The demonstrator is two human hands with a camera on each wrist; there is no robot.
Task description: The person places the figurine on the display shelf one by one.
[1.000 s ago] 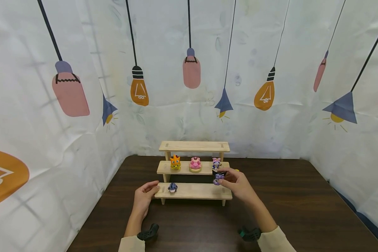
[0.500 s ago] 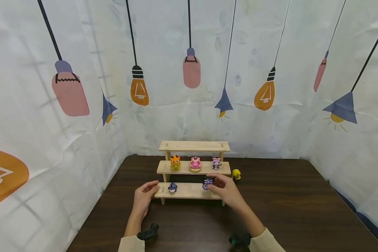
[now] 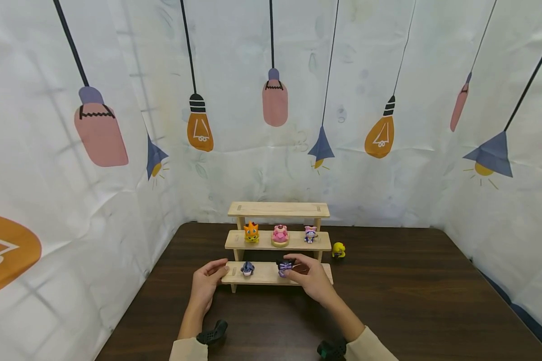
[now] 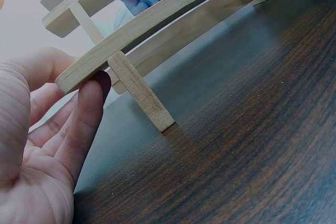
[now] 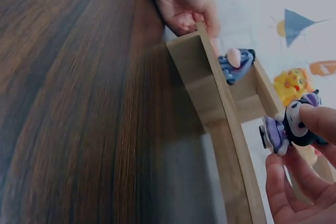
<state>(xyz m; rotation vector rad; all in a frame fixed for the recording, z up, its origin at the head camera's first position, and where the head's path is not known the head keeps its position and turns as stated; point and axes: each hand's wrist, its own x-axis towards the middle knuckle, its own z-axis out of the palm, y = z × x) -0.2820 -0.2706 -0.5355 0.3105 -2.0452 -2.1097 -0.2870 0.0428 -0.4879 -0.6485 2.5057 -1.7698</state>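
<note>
A three-step wooden display stand (image 3: 266, 277) stands on the table. My left hand (image 3: 205, 285) pinches the left end of its lowest step, thumb on top and a finger beneath in the left wrist view. On that step, near my left hand, sits a blue donkey figurine (image 3: 247, 269). Between thumb and fingers of my right hand (image 3: 315, 282) is a black-and-purple figurine (image 5: 294, 121) with a white face. It is over the middle of the lowest step; in the right wrist view its base looks apart from the wood.
The middle step carries an orange figurine (image 3: 251, 232), a pink figurine (image 3: 280, 236) and a pink-and-purple figurine (image 3: 310, 234). A yellow figurine (image 3: 339, 249) is on the dark table (image 3: 411, 291), right of the stand. Patterned white cloth (image 3: 253, 170) surrounds the table.
My right hand has carried the black-and-purple figurine left and down, from the stand's right end to over the lowest step's middle. The yellow figurine has come into full view. My left hand stays put.
</note>
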